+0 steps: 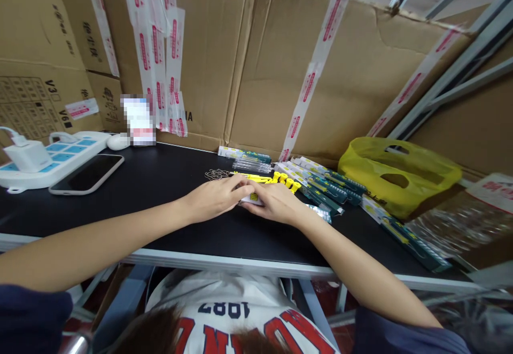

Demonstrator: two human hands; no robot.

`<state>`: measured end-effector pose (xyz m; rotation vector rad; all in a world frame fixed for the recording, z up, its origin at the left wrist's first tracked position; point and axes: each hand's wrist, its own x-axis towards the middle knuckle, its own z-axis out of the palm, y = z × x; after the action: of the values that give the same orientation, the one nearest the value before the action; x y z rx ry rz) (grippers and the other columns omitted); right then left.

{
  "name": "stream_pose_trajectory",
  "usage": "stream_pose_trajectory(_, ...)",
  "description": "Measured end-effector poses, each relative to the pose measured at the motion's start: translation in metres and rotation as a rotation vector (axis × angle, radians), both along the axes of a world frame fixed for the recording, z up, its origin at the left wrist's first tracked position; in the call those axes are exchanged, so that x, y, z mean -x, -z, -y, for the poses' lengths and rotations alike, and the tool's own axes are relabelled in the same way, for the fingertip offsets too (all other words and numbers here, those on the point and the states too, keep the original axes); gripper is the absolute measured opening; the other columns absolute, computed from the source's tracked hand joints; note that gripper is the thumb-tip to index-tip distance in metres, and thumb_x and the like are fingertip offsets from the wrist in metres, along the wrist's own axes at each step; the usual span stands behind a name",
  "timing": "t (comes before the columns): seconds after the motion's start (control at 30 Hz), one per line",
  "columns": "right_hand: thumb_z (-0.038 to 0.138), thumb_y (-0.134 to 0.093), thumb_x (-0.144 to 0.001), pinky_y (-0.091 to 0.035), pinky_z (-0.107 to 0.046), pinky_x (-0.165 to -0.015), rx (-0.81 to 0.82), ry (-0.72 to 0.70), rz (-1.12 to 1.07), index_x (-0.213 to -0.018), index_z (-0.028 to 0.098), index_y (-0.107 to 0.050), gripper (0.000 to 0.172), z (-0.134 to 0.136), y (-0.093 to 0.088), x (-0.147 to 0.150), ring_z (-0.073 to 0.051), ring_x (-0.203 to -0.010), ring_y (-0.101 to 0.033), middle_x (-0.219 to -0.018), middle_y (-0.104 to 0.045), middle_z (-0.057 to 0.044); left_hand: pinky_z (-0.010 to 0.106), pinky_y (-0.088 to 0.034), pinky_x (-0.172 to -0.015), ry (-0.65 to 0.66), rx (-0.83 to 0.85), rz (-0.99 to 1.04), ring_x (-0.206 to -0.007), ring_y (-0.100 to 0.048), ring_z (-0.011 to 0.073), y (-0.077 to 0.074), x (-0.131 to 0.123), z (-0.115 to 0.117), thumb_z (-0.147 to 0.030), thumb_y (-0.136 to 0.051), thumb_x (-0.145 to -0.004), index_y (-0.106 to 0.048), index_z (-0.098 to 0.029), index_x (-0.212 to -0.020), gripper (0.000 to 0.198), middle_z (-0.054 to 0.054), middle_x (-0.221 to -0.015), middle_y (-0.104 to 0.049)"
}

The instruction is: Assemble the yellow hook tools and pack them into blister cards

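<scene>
A slim white and green box (pixel 252 199) with a yellow mark lies between my hands, its middle hidden under my right hand. My right hand (pixel 278 202) is closed around the box near its white end. At that same end, the bent fingers of my left hand (pixel 212 199) press against it and meet my right fingers. Just beyond the hands are several yellow-handled tools (pixel 286 180) and a small heap of thin wire pieces (pixel 217 174). Clear plastic tubes (pixel 252 166) lie behind them.
Several similar boxes (pixel 328 183) lie to the right, and another box (pixel 409 236) sits near a yellow plastic bag (pixel 396 177). On the left are a phone (pixel 88 174) and a white power strip (pixel 76 153). Cardboard (pixel 272 76) walls the back.
</scene>
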<state>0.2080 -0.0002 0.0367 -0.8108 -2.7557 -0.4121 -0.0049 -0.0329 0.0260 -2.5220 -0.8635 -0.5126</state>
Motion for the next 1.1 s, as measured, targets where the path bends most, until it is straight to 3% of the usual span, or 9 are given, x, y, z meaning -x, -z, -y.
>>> stream_pose_trajectory(0.13,0.040,-0.045,-0.095,-0.043,-0.026,-0.070,0.042,-0.029,-0.008,-0.134,0.021,-0.045,0.043,-0.005,0.001,-0.003,-0.021,-0.090,-0.067,-0.111,-0.070,-0.009,0.029,-0.050,-0.075,-0.042,-0.012,0.041,-0.099,-0.061,0.0218,-0.006,0.004,-0.004,-0.025,-0.052,-0.090,-0.044,-0.017,-0.119,0.031,0.010,-0.115,-0.055)
stream_pose_trajectory(0.23,0.039,-0.045,-0.095,-0.044,-0.026,-0.072,0.105,-0.041,-0.025,-0.133,0.025,-0.047,0.041,-0.005,-0.001,-0.003,-0.020,-0.091,-0.067,-0.115,-0.068,-0.008,0.027,-0.048,-0.074,-0.049,0.087,0.135,-0.097,-0.063,0.0211,-0.010,0.010,-0.011,-0.035,-0.059,-0.086,-0.047,-0.017,-0.114,0.035,0.009,-0.111,-0.058)
stream_pose_trajectory(0.4,0.037,-0.045,-0.095,-0.043,-0.025,-0.072,0.193,-0.046,-0.100,-0.129,0.026,-0.051,0.036,-0.006,-0.011,-0.008,-0.018,-0.088,-0.066,-0.113,-0.068,-0.005,0.030,-0.047,-0.075,-0.084,0.425,0.432,-0.086,-0.064,0.0197,-0.015,0.026,-0.028,-0.051,-0.062,-0.078,-0.047,-0.020,-0.116,0.051,0.002,-0.095,-0.065)
stream_pose_trajectory(0.53,0.040,-0.046,-0.094,-0.040,-0.024,-0.064,0.192,0.053,-0.169,-0.126,0.026,-0.054,0.036,-0.014,-0.019,-0.018,-0.016,-0.067,-0.062,-0.090,-0.071,-0.003,0.033,-0.047,-0.075,-0.048,0.689,0.780,-0.078,-0.063,0.0174,-0.013,0.037,-0.050,-0.050,-0.046,-0.087,-0.054,-0.016,-0.099,0.037,0.003,-0.082,-0.067)
stream_pose_trajectory(0.6,0.041,-0.046,-0.093,-0.039,-0.024,-0.063,0.184,0.082,-0.193,-0.124,0.026,-0.054,0.035,-0.019,-0.022,-0.023,-0.015,-0.063,-0.059,-0.085,-0.070,-0.002,0.031,-0.048,-0.074,0.025,0.857,0.885,-0.074,-0.062,0.0153,-0.009,0.039,-0.058,-0.050,-0.050,-0.085,-0.054,-0.015,-0.085,0.035,0.003,-0.074,-0.065)
stream_pose_trajectory(0.7,0.042,-0.046,-0.093,-0.038,-0.024,-0.063,0.184,0.083,-0.202,-0.121,0.025,-0.055,0.034,-0.022,-0.023,-0.028,-0.014,-0.062,-0.057,-0.086,-0.069,-0.001,0.029,-0.050,-0.068,0.064,1.023,1.022,-0.063,-0.059,0.0112,-0.007,0.038,-0.063,-0.049,-0.055,-0.082,-0.052,-0.015,-0.079,0.034,-0.002,-0.065,-0.058)
stream_pose_trajectory(0.9,0.046,-0.052,-0.088,-0.039,-0.026,-0.064,0.200,0.108,-0.212,-0.126,0.022,-0.050,0.045,-0.015,-0.024,-0.023,-0.018,-0.070,-0.060,-0.089,-0.068,-0.004,0.021,-0.046,-0.051,0.129,0.925,0.946,-0.050,-0.049,0.0061,-0.012,0.027,-0.050,-0.046,-0.065,-0.078,-0.060,-0.013,-0.089,0.035,-0.004,-0.060,-0.052)
stream_pose_trajectory(1.1,0.052,-0.054,-0.085,-0.038,-0.025,-0.063,0.259,0.067,-0.166,-0.127,0.021,-0.048,0.053,-0.004,-0.022,-0.014,-0.020,-0.071,-0.062,-0.093,-0.069,-0.006,0.018,-0.040,-0.043,0.090,1.009,0.821,-0.045,-0.047,0.0058,-0.007,0.018,-0.038,-0.046,-0.063,-0.079,-0.062,-0.013,-0.096,0.037,-0.004,-0.058,-0.053)
